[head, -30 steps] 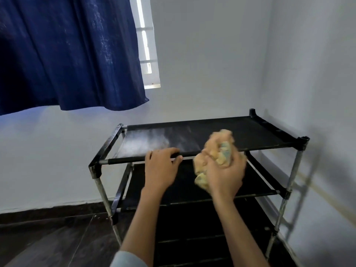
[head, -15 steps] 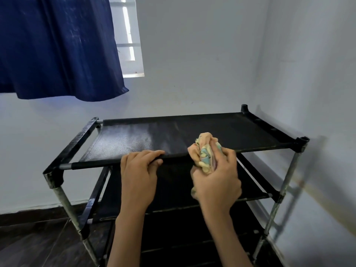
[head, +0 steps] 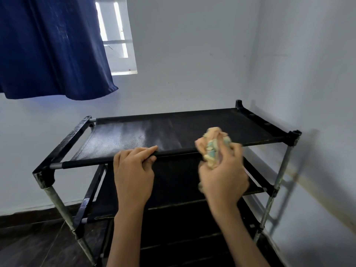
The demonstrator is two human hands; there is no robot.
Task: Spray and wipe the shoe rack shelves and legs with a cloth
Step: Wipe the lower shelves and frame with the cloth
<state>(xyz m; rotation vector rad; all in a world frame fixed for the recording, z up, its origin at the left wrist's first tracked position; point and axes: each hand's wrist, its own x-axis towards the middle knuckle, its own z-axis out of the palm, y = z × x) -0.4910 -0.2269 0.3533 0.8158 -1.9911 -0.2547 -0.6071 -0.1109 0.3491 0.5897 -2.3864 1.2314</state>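
Shoe rack (head: 63, 145) stands in the room corner, its back against the rear wall (head: 192, 54) and its right end near the side wall (head: 308, 74); the long axis runs left to right across the view. Top shelf (head: 192, 124) is black fabric stretched between front and back rails, with a pale dusty or wet sheen on its left half. Lower shelves are largely hidden behind both forearms and the bottom edge cuts them off; their count cannot be read. Left front leg (head: 57, 201) is a dull, scuffed metal tube running down out of frame. Left hand (head: 133, 174) grips the front rail of the top shelf, fingers curled over it with the fingertips on the fabric. Right hand (head: 223, 178) clutches a crumpled cloth (head: 212, 145), yellowish with blue patches, fingers wrapped round it; hand and cloth are motion-blurred, so whether the cloth touches the shelf's front edge is uncertain, though it appears to lie right at it. Dark blue curtain (head: 50, 45) hangs upper left, partly covering a window (head: 117, 35).
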